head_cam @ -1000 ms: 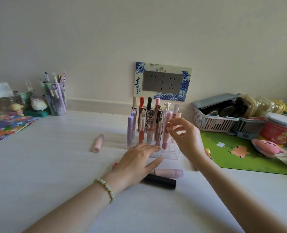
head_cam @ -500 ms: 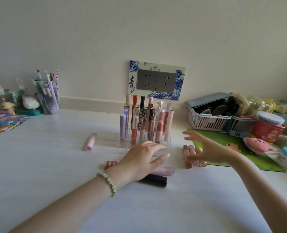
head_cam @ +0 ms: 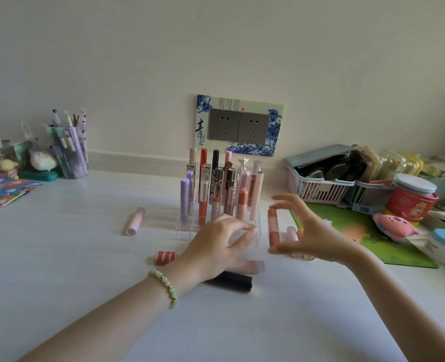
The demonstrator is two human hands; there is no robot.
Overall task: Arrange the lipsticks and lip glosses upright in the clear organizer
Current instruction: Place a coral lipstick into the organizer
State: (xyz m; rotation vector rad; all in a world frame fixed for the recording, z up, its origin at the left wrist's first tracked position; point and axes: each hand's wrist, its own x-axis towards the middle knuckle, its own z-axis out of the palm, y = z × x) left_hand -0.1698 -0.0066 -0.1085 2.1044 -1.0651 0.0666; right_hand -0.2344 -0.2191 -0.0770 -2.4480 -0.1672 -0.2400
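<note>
Lipsticks and glosses (head_cam: 203,202) stand upright in the clear organizer (head_cam: 183,232) on the worktop (head_cam: 85,257). Right grip (head_cam: 318,231) pinches a coral gloss (head_cam: 273,226) end to end, thumb below, forefinger on top, upright just right of the organizer. Left grip (head_cam: 221,244) rests relaxed fingers on its front edge, blurred. A black tube (head_cam: 231,282) lies in front, a pink tube (head_cam: 135,221) off to its left.
</note>
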